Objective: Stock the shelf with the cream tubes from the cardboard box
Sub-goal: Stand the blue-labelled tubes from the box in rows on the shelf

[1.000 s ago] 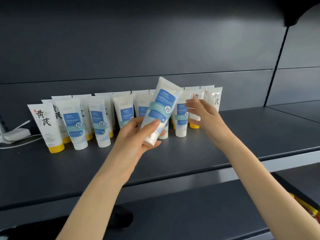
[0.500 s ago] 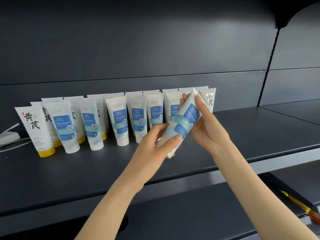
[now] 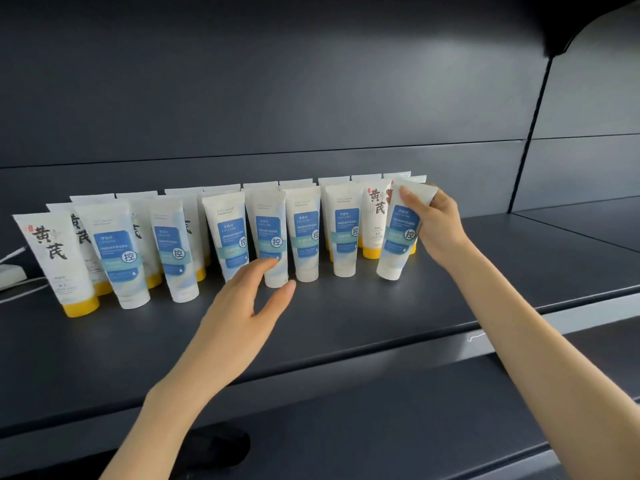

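Observation:
A white cream tube with a blue label stands cap-down at the right end of the front row on the dark shelf, leaning slightly. My right hand pinches its flat top end. Several matching blue-label tubes stand in the front row to its left, with white tubes with yellow caps at the far left and behind. My left hand hovers in front of the middle tubes with relaxed fingers, holding nothing. The cardboard box is out of sight.
The shelf's back panel rises right behind the tubes. A white cable and adapter lie at the far left of the shelf. Bare shelf surface extends right of the held tube. A lower shelf lies beneath.
My left hand let go of the tube and drew back left. My right hand carried the tube right and stood it cap-down at the end of the front row.

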Motion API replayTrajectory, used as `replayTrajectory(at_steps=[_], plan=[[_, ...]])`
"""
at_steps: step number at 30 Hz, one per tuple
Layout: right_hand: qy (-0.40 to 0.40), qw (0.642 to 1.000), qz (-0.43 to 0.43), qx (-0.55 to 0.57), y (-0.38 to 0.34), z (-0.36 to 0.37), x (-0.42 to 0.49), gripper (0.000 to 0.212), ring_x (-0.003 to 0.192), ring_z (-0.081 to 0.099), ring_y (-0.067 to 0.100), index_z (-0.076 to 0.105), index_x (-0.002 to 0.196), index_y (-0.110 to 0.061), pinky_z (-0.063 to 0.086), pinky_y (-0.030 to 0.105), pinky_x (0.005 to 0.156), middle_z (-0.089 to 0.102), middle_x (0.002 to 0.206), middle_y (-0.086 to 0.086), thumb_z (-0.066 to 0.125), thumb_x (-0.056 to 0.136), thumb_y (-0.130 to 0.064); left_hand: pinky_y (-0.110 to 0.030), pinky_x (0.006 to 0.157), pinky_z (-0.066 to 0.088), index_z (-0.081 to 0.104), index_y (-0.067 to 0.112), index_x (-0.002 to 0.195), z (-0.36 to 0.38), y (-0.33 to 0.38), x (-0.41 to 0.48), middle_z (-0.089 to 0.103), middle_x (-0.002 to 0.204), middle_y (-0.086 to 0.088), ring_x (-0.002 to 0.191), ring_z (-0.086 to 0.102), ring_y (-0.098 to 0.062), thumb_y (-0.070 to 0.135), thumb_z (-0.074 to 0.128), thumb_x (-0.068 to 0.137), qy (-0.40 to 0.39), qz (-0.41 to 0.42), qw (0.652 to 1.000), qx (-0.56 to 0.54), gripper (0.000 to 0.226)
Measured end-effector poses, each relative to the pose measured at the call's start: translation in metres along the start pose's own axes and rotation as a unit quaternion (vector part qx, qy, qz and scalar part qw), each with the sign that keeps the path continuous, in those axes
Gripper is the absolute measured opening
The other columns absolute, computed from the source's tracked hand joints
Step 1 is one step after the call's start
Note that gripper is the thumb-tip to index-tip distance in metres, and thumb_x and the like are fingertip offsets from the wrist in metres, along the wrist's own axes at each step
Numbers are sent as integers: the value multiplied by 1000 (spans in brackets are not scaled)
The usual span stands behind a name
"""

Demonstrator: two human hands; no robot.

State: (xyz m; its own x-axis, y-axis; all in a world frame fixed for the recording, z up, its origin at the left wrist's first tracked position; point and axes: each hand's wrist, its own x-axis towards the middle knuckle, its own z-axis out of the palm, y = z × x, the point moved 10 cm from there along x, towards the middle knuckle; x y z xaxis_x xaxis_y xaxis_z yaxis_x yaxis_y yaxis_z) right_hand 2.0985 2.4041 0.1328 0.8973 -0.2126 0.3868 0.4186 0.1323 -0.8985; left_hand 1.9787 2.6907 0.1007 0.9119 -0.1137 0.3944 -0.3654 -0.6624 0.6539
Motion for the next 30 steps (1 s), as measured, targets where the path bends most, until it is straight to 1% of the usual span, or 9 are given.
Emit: replayTrajectory(at_steps=[3, 6, 8, 11, 13, 17, 19, 25, 30], plan=[[5, 999, -19, -26, 4, 1, 10, 3, 80, 70, 10, 60, 94, -15, 56, 24, 66, 70, 95, -1, 59, 91, -16, -28, 106, 31, 28, 39, 143, 1, -4, -2, 29, 145, 24, 131, 27, 5, 60, 36, 85, -13, 3, 998, 54, 62], [2, 992, -36, -119, 7, 7, 15, 11, 83, 68, 7, 58, 99, -18, 56, 21, 68, 69, 92, -10, 59, 92, -26, -32, 114, 17, 13, 35, 149, 3, -12, -4, 12, 157, 17, 142, 12, -3, 53, 31, 93, -27, -5, 986, 163, 61], [-44, 977, -31, -204, 16, 19, 11, 14, 82, 66, 0, 56, 105, -26, 52, 13, 61, 64, 93, -21, 56, 92, -32, -31, 115, 10, 5, 34, 150, 4, -20, -5, 3, 159, 14, 144, 5, -7, 51, 27, 95, -36, -19, 978, 203, 62], [-104, 959, 5, -264, 43, 27, 0, 17, 82, 62, -4, 52, 105, -37, 48, 11, 62, 60, 94, -26, 59, 90, -34, -32, 116, 6, -1, 32, 150, 1, -29, -9, -2, 159, 12, 145, 1, -8, 51, 24, 96, -34, -34, 970, 238, 63], [-103, 957, 17, -270, 50, 21, -5, 22, 86, 62, -2, 52, 105, -38, 49, 15, 67, 62, 97, -22, 63, 88, -30, -33, 117, 6, -1, 31, 151, -3, -33, -11, -2, 159, 11, 145, 1, -8, 51, 23, 96, -30, -37, 966, 253, 63], [-141, 934, 45, -324, 64, 15, -13, 49, 102, 58, 11, 48, 124, -23, 49, 30, 88, 59, 114, -9, 72, 82, -20, -34, 117, 9, 0, 30, 151, -10, -40, -14, 1, 159, 10, 145, 3, -8, 50, 24, 96, -23, -43, 965, 258, 62], [-139, 928, 55, -342, 69, 11, -16, 56, 107, 54, 12, 44, 130, -19, 47, 33, 92, 55, 119, -7, 72, 81, -18, -33, 117, 8, -1, 30, 151, -12, -44, -14, 0, 159, 10, 145, 3, -8, 50, 23, 97, -25, -49, 965, 256, 62], [-79, 921, 41, -379, 64, -3, -6, 57, 114, 54, 19, 42, 129, -13, 46, 31, 88, 54, 129, 3, 72, 81, -14, -35, 117, 9, -2, 29, 151, -11, -51, -17, 1, 159, 9, 145, 6, -10, 48, 23, 97, -39, -57, 966, 248, 62], [-73, 913, 46, -399, 66, -5, -2, 55, 115, 53, 20, 41, 129, -11, 46, 29, 85, 53, 131, 6, 70, 83, -17, -35, 118, 11, -2, 29, 151, -12, -53, -19, -1, 160, 7, 146, 6, -12, 46, 25, 98, -44, -57, 967, 245, 62]])
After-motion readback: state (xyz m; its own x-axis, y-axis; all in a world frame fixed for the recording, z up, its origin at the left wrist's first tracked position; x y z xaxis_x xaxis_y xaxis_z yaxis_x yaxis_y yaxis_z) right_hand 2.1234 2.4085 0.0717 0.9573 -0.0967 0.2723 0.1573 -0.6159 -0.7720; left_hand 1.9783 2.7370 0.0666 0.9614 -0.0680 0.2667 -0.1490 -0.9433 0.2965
